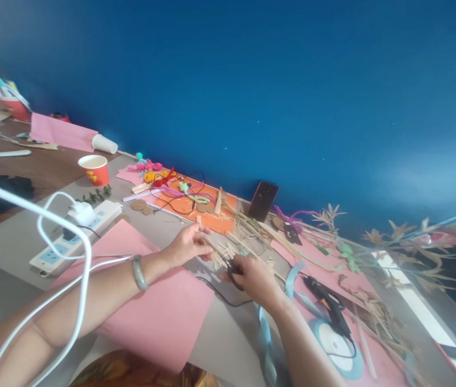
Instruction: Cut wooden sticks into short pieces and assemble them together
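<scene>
Over the middle of the table, my left hand has its thumb and fingers drawn together in a pinch. What it grips is too small to make out; a pale straw-coloured tip shows just above the fingers. My right hand is closed around the dark handles of a pair of scissors, whose blades point up and left toward the left hand's fingertips. Cut straw-coloured pieces lie scattered beneath and between both hands. Under my left forearm is a pink paper sheet.
A white power strip and red paper cup stand left, with a white cable looping across the foreground. A phone leans against the blue wall. At right lie a black glue gun, blue ribbon spool and dried stalks.
</scene>
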`<action>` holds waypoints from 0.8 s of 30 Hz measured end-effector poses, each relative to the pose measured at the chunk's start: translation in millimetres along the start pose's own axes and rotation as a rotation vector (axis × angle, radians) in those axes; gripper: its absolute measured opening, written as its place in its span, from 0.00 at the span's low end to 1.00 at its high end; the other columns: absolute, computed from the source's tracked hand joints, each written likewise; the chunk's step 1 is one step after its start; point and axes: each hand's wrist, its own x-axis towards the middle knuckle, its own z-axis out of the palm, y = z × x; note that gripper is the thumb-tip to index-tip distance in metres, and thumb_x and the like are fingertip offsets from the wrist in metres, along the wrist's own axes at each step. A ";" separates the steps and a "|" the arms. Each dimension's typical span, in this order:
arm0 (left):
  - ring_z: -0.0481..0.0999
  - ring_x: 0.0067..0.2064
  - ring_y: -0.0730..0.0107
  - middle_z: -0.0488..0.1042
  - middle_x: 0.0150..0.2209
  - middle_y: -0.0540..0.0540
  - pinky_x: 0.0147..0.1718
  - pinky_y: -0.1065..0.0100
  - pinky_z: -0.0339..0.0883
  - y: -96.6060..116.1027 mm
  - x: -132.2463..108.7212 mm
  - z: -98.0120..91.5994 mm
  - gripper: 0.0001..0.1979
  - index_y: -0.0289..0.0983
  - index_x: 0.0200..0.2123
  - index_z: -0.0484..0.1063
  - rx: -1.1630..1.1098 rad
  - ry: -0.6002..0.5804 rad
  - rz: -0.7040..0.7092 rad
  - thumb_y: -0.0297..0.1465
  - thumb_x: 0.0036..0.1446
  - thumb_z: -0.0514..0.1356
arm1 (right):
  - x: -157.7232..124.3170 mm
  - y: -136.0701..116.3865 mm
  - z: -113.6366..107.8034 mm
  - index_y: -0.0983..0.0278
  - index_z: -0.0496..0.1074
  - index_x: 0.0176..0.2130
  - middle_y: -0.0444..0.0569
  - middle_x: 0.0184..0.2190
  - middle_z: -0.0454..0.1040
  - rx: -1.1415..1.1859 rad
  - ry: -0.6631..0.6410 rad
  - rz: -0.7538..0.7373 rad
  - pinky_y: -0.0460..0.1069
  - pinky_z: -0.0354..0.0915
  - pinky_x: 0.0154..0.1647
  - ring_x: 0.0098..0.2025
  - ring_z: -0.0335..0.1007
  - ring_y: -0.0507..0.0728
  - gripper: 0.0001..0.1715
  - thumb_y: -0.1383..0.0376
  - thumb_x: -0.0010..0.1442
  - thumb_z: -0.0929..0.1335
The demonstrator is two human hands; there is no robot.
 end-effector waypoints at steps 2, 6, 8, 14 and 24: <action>0.77 0.25 0.68 0.73 0.23 0.51 0.28 0.67 0.72 -1.2 0.7 -0.7 0.22 0.34 0.42 0.61 -0.003 -0.002 -0.002 0.29 0.45 0.67 | 0.3 -0.3 -0.5 0.62 0.65 0.20 0.43 0.17 0.66 -0.014 -0.010 0.009 0.46 0.42 0.22 0.21 0.57 0.51 0.22 0.49 0.50 0.69; 0.77 0.25 0.68 0.74 0.24 0.50 0.28 0.66 0.72 -2.2 0.2 0.4 0.22 0.34 0.42 0.61 0.009 0.000 -0.018 0.30 0.45 0.67 | -0.5 -1.5 0.0 0.62 0.66 0.20 0.44 0.17 0.66 -0.014 -0.021 0.005 0.46 0.42 0.22 0.20 0.57 0.51 0.22 0.47 0.50 0.68; 0.77 0.24 0.68 0.74 0.23 0.50 0.28 0.67 0.72 -2.7 -0.6 2.0 0.22 0.34 0.42 0.61 0.022 -0.002 -0.026 0.29 0.45 0.67 | -1.2 -1.8 0.9 0.62 0.66 0.21 0.43 0.17 0.66 -0.006 -0.026 0.000 0.46 0.42 0.22 0.20 0.56 0.51 0.22 0.47 0.50 0.68; 0.77 0.24 0.68 0.74 0.22 0.51 0.27 0.68 0.71 -5.0 -1.0 4.5 0.24 0.35 0.42 0.60 0.021 -0.008 -0.047 0.30 0.44 0.67 | -0.5 -0.6 2.2 0.62 0.65 0.19 0.43 0.17 0.66 0.043 -0.058 -0.008 0.46 0.44 0.22 0.20 0.57 0.51 0.23 0.48 0.51 0.68; 0.77 0.24 0.68 0.74 0.22 0.50 0.26 0.69 0.70 -10.0 1.5 2.2 0.27 0.34 0.42 0.60 -0.008 -0.011 -0.100 0.33 0.42 0.69 | 0.9 2.3 1.8 0.62 0.60 0.15 0.42 0.12 0.65 0.304 -0.090 0.043 0.45 0.52 0.23 0.19 0.59 0.51 0.23 0.54 0.51 0.69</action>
